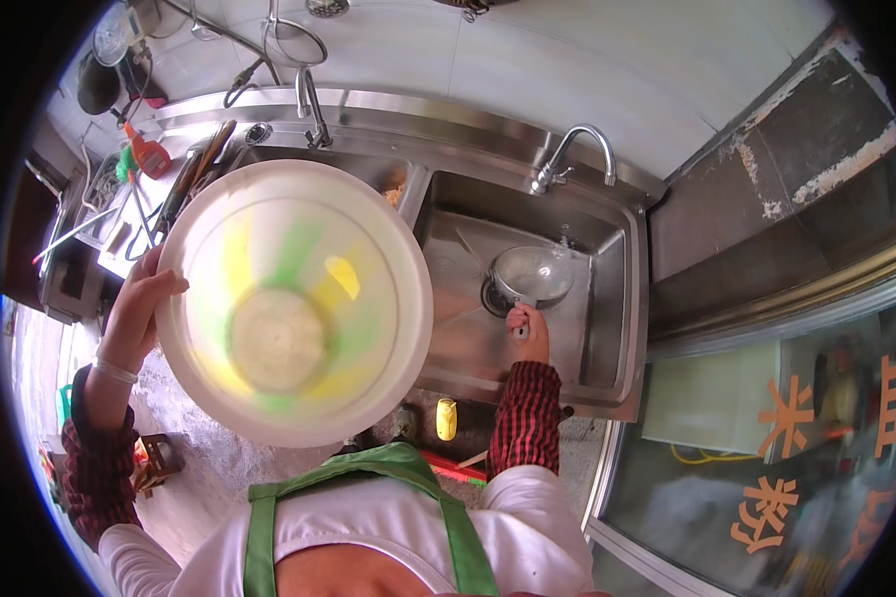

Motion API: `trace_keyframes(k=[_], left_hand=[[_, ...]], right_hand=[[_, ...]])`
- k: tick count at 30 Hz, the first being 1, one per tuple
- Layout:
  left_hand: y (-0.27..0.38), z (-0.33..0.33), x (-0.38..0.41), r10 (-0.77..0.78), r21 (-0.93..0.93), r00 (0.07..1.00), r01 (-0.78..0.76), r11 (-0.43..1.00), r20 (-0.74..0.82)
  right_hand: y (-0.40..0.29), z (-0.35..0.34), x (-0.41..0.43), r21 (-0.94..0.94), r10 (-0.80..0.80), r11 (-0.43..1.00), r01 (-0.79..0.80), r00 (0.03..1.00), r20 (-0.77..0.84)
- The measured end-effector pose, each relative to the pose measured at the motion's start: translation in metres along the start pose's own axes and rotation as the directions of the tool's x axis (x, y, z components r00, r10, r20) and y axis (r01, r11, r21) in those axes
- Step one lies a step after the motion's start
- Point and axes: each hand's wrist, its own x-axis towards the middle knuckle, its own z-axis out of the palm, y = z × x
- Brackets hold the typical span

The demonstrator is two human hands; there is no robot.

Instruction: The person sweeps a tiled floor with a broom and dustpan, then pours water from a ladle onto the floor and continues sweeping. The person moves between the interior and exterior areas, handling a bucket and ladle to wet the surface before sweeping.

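My left hand [143,297] grips the left rim of a large whitish plastic basin [377,246] with yellow and green stripes. The basin is tilted with its round face towards me, hiding part of the left sink bowl. On the right, my right hand [529,328] is closed around the handle of a round metal scoop or strainer [534,272]; which of the two, I cannot tell. Its bowl hangs inside the right stainless steel sink [515,201], over or near the dark drain [495,297]. Whether it touches the sink floor is unclear.
A chrome faucet [579,145] rises behind the right sink, another faucet [312,112] behind the left one. An orange spray bottle [148,153] and long utensils [198,168] lie to the left. A glass door [709,463] bearing writing is at right. Below is a yellow object [446,419].
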Motion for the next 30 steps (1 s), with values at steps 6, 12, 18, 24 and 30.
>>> trace_keyframes(k=[6, 12, 18, 24, 30], left_hand=[[0.016, 0.02, -0.01, -0.037, 0.011, 0.998, 0.037, 0.999, 0.053], [0.009, 0.004, -0.018, -0.045, 0.025, 0.992, 0.042, 0.999, 0.121], [-0.008, -0.011, -0.026, -0.041, -0.017, 0.986, 0.044, 0.999, 0.164], [-0.032, -0.033, -0.025, -0.018, -0.082, 0.981, 0.035, 0.996, 0.194], [-0.031, -0.036, -0.028, -0.018, -0.079, 0.985, 0.032, 0.996, 0.174]], right_hand=[[0.025, 0.014, -0.058, -0.017, 0.111, 0.994, -0.11, 0.968, 0.224], [0.054, 0.09, -0.137, -0.315, 0.134, 0.948, -0.037, 0.947, 0.292], [0.107, 0.177, -0.23, -0.59, 0.17, 0.807, 0.026, 0.946, 0.274], [0.157, 0.191, -0.251, -0.756, 0.239, 0.654, -0.025, 0.955, 0.175], [0.194, 0.198, -0.252, -0.946, 0.139, 0.321, 0.039, 0.986, 0.088]])
